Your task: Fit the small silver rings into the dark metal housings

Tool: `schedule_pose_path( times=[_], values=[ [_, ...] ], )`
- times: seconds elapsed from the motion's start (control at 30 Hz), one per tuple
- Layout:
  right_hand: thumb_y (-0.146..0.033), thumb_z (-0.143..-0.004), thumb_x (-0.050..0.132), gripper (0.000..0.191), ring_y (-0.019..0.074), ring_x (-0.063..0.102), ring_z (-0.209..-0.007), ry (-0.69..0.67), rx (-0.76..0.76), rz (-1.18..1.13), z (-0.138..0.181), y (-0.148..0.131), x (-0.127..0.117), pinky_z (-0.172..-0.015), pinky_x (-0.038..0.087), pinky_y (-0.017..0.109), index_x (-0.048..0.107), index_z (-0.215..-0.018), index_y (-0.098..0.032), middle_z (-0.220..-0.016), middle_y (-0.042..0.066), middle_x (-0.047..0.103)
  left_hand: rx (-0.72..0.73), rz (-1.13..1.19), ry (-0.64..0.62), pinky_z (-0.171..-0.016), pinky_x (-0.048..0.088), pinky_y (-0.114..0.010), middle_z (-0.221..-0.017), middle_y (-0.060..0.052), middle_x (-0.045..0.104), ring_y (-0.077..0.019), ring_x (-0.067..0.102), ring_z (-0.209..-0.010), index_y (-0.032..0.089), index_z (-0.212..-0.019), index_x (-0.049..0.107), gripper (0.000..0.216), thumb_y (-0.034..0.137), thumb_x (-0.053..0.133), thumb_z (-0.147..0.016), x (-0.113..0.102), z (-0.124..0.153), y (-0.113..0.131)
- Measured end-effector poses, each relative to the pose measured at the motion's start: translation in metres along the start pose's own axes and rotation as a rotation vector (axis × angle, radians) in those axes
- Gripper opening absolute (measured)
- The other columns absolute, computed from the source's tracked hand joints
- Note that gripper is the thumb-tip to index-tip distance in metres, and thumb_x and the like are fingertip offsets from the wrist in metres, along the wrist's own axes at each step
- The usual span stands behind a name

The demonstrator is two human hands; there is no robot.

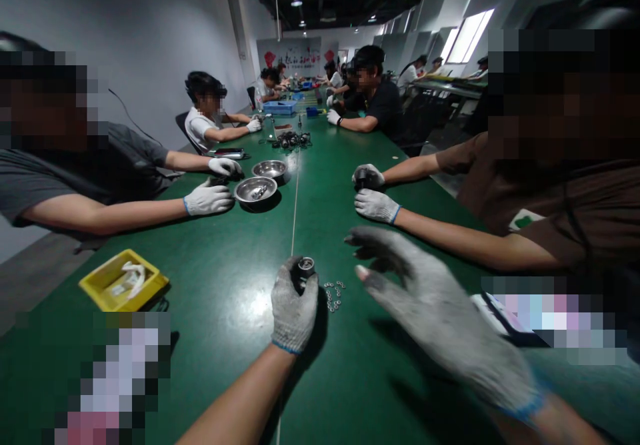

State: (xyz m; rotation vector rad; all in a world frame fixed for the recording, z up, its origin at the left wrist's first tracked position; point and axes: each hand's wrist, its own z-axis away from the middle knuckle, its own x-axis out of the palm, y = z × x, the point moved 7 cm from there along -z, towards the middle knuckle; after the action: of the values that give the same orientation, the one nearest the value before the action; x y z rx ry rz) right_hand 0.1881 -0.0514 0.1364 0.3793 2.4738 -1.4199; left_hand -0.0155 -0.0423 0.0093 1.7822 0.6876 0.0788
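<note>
My left hand (294,308), in a grey-white knit glove, is closed around a small round metal part (306,267) with an open, ring-shaped top. It rests at the green table's centre seam. Just right of it lie several small shiny rings or nuts (334,296), too small to tell which. Gloved as well, my right hand (435,312) hovers over the table to the right of these pieces. Its fingers are stretched forward and apart from the thumb, slightly blurred, and nothing shows between them. The fingertips of that glove are dark with dirt.
A yellow bin (125,282) with white scraps stands left. Ahead are two steel bowls (256,193), the nearer holding metal pieces, and a heap of dark parts (291,140). Co-workers' gloved hands work at left (210,198) and right (376,205). A phone-like device (505,315) lies right.
</note>
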Motion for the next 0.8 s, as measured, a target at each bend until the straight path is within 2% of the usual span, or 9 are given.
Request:
schedule_pose_path(
  times=[0.07,0.17,0.27,0.37,0.5,0.8],
  values=[
    [-0.037,-0.095,0.067,0.027,0.0233,0.074,-0.092,-0.061,0.093,0.038,0.009,0.029,0.028,-0.08,0.063,0.036,0.075,-0.117,-0.024,-0.11,0.007,0.078,0.007,-0.004,-0.003,-0.074,0.062,-0.031,-0.1,-0.008,0.079,-0.0188,0.074,-0.079,0.018,-0.125,0.067,0.037,0.034,0.066,-0.092,0.0,0.001,0.0],
    [-0.039,-0.095,0.06,0.026,0.0264,0.073,-0.097,0.058,0.106,0.102,0.017,0.075,0.052,-0.087,0.06,0.041,0.075,-0.104,-0.02,-0.105,0.011,0.078,0.014,0.003,-0.002,-0.083,0.062,-0.034,-0.108,-0.01,0.079,-0.0212,0.076,-0.091,0.018,-0.133,0.063,0.041,0.036,0.063,-0.096,0.0,0.002,-0.003],
    [-0.042,-0.096,0.056,0.029,0.0269,0.072,-0.093,0.154,0.121,0.108,0.026,0.112,0.06,-0.086,0.058,0.041,0.075,-0.097,-0.02,-0.097,0.012,0.078,0.026,0.015,0.001,-0.092,0.061,-0.037,-0.117,-0.012,0.077,-0.0227,0.076,-0.102,0.018,-0.139,0.06,0.045,0.034,0.062,-0.097,0.001,0.004,-0.007],
    [-0.045,-0.098,0.052,0.033,0.0258,0.072,-0.089,0.201,0.204,0.05,0.035,0.136,0.056,-0.085,0.058,0.04,0.075,-0.098,-0.021,-0.097,0.011,0.077,0.027,0.02,-0.018,-0.092,0.061,-0.036,-0.118,-0.01,0.077,-0.0218,0.076,-0.101,0.02,-0.141,0.059,0.047,0.032,0.063,-0.096,0.003,0.004,-0.008],
    [-0.045,-0.098,0.052,0.033,0.0252,0.072,-0.089,0.202,0.252,0.02,0.038,0.144,0.053,-0.088,0.058,0.04,0.074,-0.097,-0.021,-0.096,0.01,0.078,0.027,0.004,-0.052,-0.09,0.062,-0.034,-0.118,-0.009,0.078,-0.0215,0.077,-0.101,0.02,-0.138,0.062,0.048,0.028,0.067,-0.091,0.005,0.004,-0.006],
    [-0.029,-0.098,0.05,0.025,0.0247,0.072,-0.096,0.065,0.149,0.146,0.039,0.13,0.064,-0.09,0.056,0.039,0.074,-0.102,-0.022,-0.101,0.009,0.077,-0.009,-0.018,-0.07,-0.096,0.062,-0.038,-0.119,-0.009,0.079,-0.0229,0.076,-0.106,0.02,-0.131,0.066,0.044,0.028,0.068,-0.088,0.006,0.002,-0.008]
  ],
)
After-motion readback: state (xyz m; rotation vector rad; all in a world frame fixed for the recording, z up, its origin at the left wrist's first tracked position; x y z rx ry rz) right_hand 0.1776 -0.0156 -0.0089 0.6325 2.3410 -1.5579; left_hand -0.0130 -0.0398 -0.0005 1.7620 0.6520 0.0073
